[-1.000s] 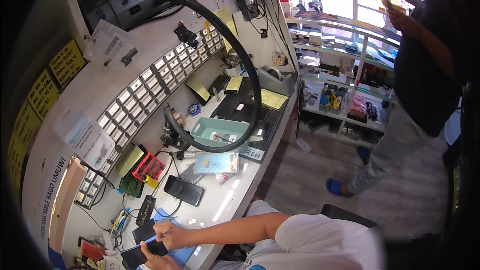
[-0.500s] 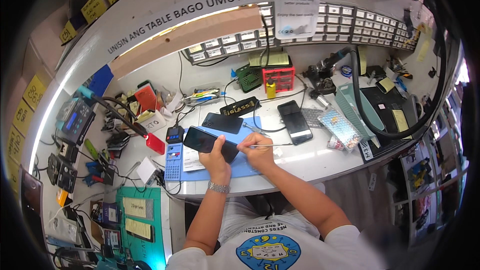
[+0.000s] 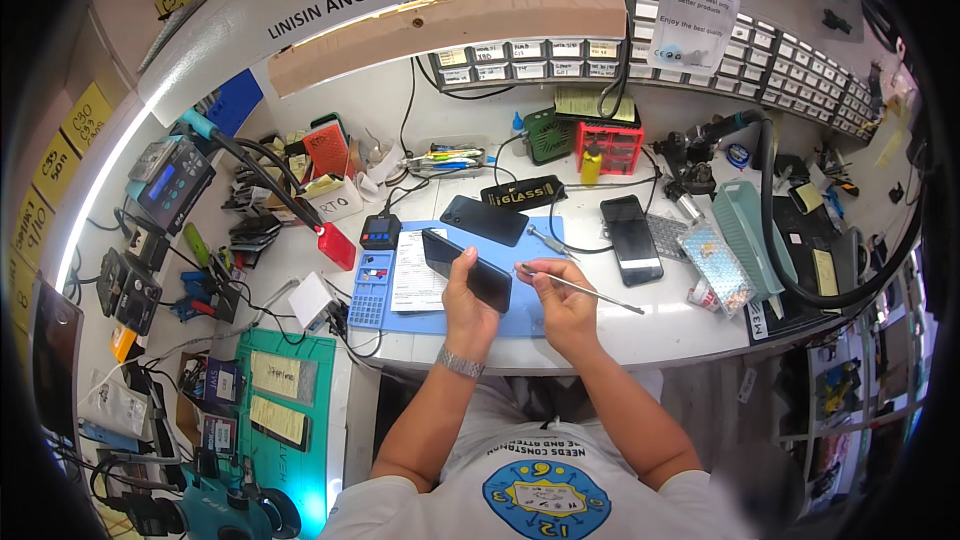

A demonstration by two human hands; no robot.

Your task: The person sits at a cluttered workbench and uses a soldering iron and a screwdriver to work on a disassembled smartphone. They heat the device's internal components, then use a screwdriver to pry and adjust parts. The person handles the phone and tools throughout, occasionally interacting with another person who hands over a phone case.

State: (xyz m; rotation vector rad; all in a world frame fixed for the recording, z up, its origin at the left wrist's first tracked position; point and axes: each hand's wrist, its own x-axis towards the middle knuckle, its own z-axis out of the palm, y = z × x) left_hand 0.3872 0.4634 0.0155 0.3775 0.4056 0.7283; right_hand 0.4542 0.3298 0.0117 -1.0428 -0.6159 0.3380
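My left hand (image 3: 470, 308) is wrapped round a dark smartphone (image 3: 492, 285), held tilted above the blue mat (image 3: 525, 322). In my right hand (image 3: 566, 318) is a thin metal pry tool (image 3: 605, 296), pinched between the fingers, its long shaft pointing right. The tool's near end sits just right of the phone, apart from it. A second dark phone (image 3: 485, 220) lies on the mat's far part. Near it rests a small metal screwdriver-like tool (image 3: 550, 242). Another black phone (image 3: 632, 240) lies on the table to the right.
A printed paper (image 3: 416, 280) lies left of the held phone, beside a blue parts tray (image 3: 370, 290). At the back stands a red drawer box (image 3: 608, 148). A teal basket (image 3: 752, 240) and a thick black hose (image 3: 768, 210) are on the right, a soldering station (image 3: 170, 185) on the left.
My right hand has drawn back from the phone's edge, and its tool now stands apart from the phone. The phone has turned in my left hand. The whole view has shifted.
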